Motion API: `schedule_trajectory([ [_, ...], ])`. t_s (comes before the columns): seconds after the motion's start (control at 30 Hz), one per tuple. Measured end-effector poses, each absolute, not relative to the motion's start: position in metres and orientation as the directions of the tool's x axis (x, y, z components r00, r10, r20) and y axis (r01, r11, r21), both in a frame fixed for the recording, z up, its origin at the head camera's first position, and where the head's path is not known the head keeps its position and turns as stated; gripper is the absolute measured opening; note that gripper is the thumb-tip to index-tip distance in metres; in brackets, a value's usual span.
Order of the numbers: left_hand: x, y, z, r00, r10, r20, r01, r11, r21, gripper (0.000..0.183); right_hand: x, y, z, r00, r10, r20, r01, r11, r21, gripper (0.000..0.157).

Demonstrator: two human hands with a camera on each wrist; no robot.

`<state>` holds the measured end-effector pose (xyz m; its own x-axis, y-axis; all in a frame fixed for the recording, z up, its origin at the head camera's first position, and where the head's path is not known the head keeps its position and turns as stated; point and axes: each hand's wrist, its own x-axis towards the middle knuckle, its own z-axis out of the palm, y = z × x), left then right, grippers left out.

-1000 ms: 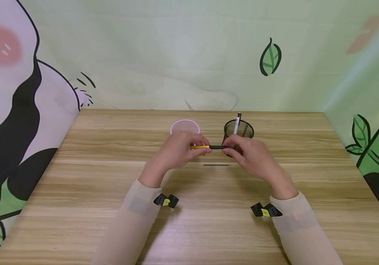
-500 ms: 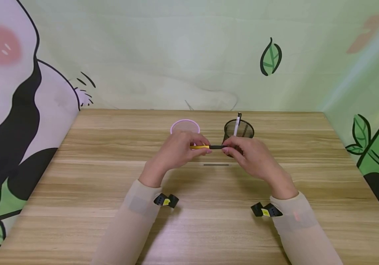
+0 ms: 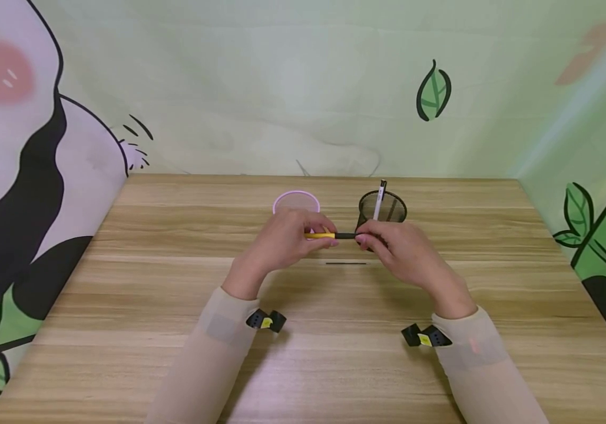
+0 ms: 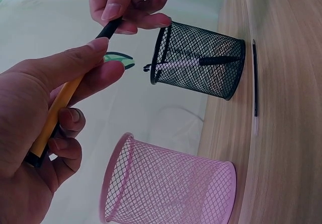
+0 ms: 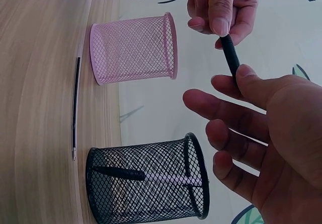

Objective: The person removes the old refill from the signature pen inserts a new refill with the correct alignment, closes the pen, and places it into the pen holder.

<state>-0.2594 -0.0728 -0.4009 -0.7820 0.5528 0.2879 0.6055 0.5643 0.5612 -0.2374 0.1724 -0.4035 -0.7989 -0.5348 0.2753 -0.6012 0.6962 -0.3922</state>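
Observation:
A pen with a yellow barrel (image 4: pixel 63 100) and a black front section (image 3: pixel 345 235) is held level above the table between both hands. My left hand (image 3: pixel 288 238) grips the yellow barrel, its thumb lying along it in the left wrist view. With thumb and index finger, my right hand (image 3: pixel 411 250) pinches the end of the black section; its other fingers (image 5: pixel 229 113) are loosely bent and hold nothing. On the table below the hands lies a thin dark pen refill (image 5: pixel 76 108) with a pale end.
Behind the right hand stands a black mesh pen holder (image 4: pixel 221 78) with a white and black pen (image 3: pixel 379 201) leaning in it. A pink mesh pen holder (image 4: pixel 176 183) stands behind the left hand. The wooden table (image 3: pixel 334 365) meets a printed wall cloth at the back.
The right fingertips have shifted very slightly on the pen's black end. The left hand, the refill and both holders stay where they were.

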Motion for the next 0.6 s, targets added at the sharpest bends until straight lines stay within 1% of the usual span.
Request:
schedule_trajectory([
  [0.2, -0.2598, -0.0731, -0.3998, -0.779, 0.560, 0.281, 0.607, 0.566, 0.558, 0.018, -0.2375, 0.1720, -0.4032, -0.803, -0.540, 0.254, -0.596, 0.703, -0.388, 0.018],
  [0.43, -0.2586, -0.0722, -0.3986, -0.793, 0.546, 0.271, 0.589, 0.572, 0.571, 0.014, -0.2367, 0.1713, -0.4027, -0.813, -0.540, 0.218, -0.579, 0.713, -0.394, 0.018],
  [0.6, -0.2589, -0.0723, -0.3992, -0.780, 0.555, 0.289, 0.606, 0.558, 0.567, 0.011, -0.2356, 0.1705, -0.4013, -0.818, -0.540, 0.200, -0.570, 0.712, -0.409, 0.020],
])
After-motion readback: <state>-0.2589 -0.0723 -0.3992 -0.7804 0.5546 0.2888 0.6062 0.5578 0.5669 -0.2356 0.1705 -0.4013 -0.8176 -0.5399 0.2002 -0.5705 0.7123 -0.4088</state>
